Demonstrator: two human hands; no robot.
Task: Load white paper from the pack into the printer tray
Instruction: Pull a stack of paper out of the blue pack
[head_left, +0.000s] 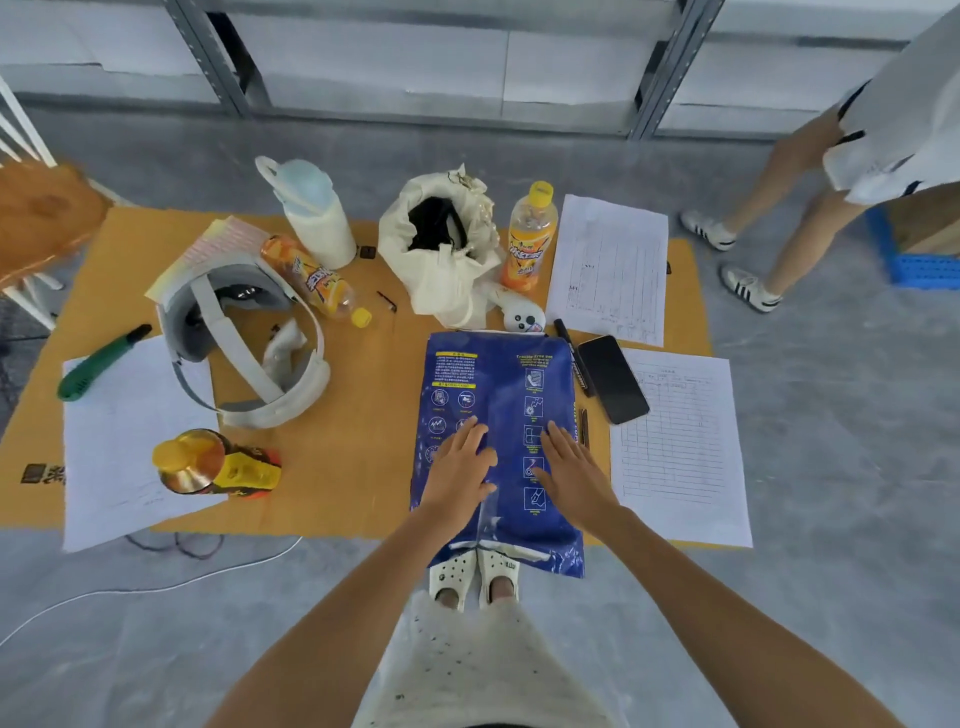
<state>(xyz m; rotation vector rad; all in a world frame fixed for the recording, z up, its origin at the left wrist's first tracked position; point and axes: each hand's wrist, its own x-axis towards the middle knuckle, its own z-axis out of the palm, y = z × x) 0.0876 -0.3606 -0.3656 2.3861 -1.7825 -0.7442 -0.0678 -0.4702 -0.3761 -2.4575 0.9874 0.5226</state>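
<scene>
A blue paper pack (498, 384) with white icons lies flat on the brown cardboard sheet (358, 441) on the floor, its near end torn and hanging over the cardboard's edge. My left hand (460, 470) rests palm down on the pack's left half, fingers spread. Palm down on the right half lies my right hand (574, 475), fingers together and pointing away from me. Neither hand grips anything. No printer or tray shows in the head view.
Printed forms (680, 447) lie right of the pack, beside a black phone (613, 379) and a marker (574, 361). A headset (249, 348), orange drink bottles (530, 236), a cloth bag (447, 244), a green cutter (101, 361) crowd the cardboard. Another person's legs (779, 208) stand at the right.
</scene>
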